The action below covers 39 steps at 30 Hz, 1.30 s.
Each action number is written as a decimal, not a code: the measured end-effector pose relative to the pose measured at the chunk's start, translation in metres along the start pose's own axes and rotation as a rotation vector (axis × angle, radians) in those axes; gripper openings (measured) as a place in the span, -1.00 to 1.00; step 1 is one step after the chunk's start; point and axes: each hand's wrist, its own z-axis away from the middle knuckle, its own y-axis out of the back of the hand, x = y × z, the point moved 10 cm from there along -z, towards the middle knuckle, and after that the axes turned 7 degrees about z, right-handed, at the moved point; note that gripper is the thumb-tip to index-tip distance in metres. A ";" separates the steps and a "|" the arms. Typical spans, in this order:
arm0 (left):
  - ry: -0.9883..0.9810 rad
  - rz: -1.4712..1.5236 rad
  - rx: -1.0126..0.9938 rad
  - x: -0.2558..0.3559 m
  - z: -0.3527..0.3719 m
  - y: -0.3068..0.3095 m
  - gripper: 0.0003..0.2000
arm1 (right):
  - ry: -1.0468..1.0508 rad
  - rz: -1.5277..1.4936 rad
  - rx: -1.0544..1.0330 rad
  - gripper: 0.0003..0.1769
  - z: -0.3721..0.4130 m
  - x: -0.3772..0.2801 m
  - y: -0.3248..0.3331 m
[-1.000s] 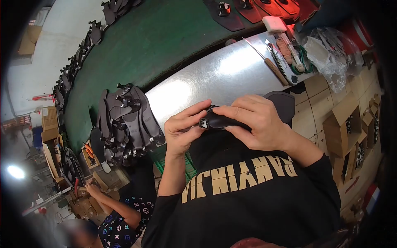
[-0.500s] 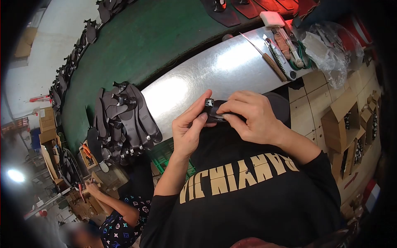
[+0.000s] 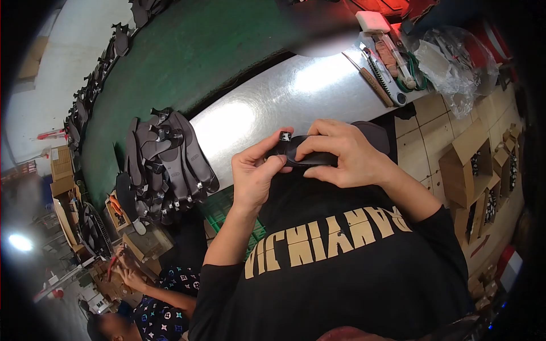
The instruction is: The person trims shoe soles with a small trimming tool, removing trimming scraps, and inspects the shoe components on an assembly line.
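In front of my chest, both hands grip a dark sandal (image 3: 372, 136) whose flat sole sticks out behind my right wrist. My left hand (image 3: 254, 173) is closed around its left end, thumb and fingers beside a small shiny square piece (image 3: 285, 137). With fingers and thumb, my right hand (image 3: 347, 152) pinches the dark strap or edge (image 3: 307, 150); exactly which part is hidden. To the left lies a pile of similar dark sandals (image 3: 179, 156) with straps and small shiny pieces.
A wooden-handled awl (image 3: 372, 85), a cutter knife (image 3: 382, 74) and a white block (image 3: 372, 21) lie at the metal bench's (image 3: 250, 108) far right. Beside them is clear plastic (image 3: 449, 62). Cardboard boxes (image 3: 466, 165) stand on the floor. A co-worker's hand (image 3: 133, 278) shows lower left.
My right fingers have shifted their grip along the dark sandal, and the sandal has moved slightly left. The co-worker's arms have moved. A dark blur has appeared at the bench's far edge.
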 end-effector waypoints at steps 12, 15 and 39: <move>0.156 0.200 -0.030 -0.002 -0.002 -0.002 -0.59 | 0.204 0.244 0.262 -0.75 0.006 -0.022 0.011; 0.027 0.239 -0.014 0.016 -0.003 -0.008 -0.55 | 0.207 0.259 0.269 -0.75 0.007 -0.025 0.016; -0.045 -0.310 0.024 -0.008 -0.006 -0.006 -0.82 | 0.081 0.346 0.411 -0.86 0.020 -0.005 0.013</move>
